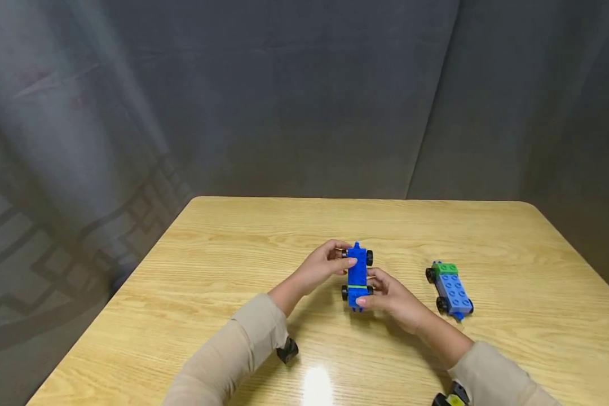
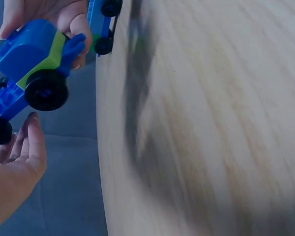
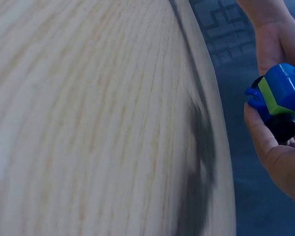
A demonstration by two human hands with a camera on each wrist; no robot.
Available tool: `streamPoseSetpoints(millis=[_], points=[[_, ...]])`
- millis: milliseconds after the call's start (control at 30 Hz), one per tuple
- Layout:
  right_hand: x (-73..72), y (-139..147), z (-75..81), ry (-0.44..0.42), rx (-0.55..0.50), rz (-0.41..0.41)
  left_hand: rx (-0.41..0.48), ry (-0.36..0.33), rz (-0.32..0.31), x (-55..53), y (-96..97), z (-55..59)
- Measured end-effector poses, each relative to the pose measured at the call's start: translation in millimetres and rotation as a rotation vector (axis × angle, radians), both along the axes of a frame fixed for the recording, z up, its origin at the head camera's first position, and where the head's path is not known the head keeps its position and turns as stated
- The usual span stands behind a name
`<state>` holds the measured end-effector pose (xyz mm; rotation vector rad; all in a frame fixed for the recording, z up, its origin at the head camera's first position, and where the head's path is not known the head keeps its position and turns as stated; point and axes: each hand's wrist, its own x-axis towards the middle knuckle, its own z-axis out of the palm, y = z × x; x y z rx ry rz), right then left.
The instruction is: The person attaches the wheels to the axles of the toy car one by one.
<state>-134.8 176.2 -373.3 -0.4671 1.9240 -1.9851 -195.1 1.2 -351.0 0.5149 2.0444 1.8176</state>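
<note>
Both hands hold a blue toy car (image 1: 357,273) made of building blocks, raised over the table. It has black wheels, a lime-green strip near its near end and a small hitch at each end. My left hand (image 1: 321,268) grips the far end from the left, thumb on top. From the right, my right hand (image 1: 396,301) pinches the near end. In the left wrist view, a rounded blue block (image 2: 27,46) and a studded blue base show on the car. The right wrist view has the right hand's thumb (image 3: 258,130) against the hitch end.
To the right stands a second toy car (image 1: 453,290), light blue with a green block at its far end and black wheels. The wooden table (image 1: 264,225) reaches back to a grey curtain (image 1: 304,101). Dark wrist cameras (image 1: 287,351) sit under the sleeves.
</note>
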Motion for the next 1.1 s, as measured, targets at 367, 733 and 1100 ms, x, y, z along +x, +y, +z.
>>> streamPoseSetpoints(millis=[367, 733, 1100], points=[[4.1, 0.1, -1.7, -0.039, 0.043, 0.02, -0.035, 0.022, 0.034, 2.2, 0.4, -0.3], [2.4, 2.9, -0.9, -0.137, -0.026, -0.026, -0.078, 0.058, 0.089, -0.3, -14.0, -9.1], [-9.0, 6.0, 9.2, -0.11, 0.094, -0.233, -0.131, 0.011, 0.123, -0.6, -22.8, -9.4]])
